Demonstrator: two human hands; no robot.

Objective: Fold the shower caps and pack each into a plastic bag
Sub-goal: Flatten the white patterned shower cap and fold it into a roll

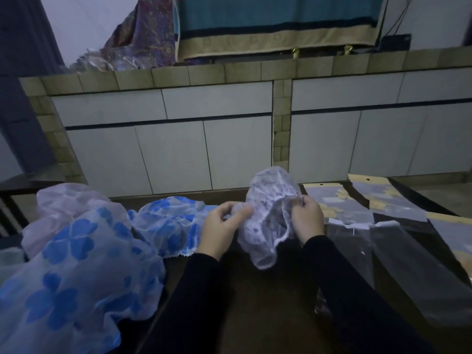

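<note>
A white shower cap with a pale purple print (268, 213) hangs crumpled above the dark table (245, 290). My left hand (222, 226) pinches its left edge and my right hand (307, 218) pinches its elastic rim on the right. Left of it lie shower caps with blue flowers, a large one (76, 272) near me and a smaller one (168, 223) behind it. Clear plastic bags (408, 264) with tan header cards (324, 186) lie flat on the table to the right.
A pinkish white shower cap (63, 203) sits at the far left of the pile. A tiled counter front (204, 139) stands right behind the table. Patterned cloths (268, 29) hang over the counter top.
</note>
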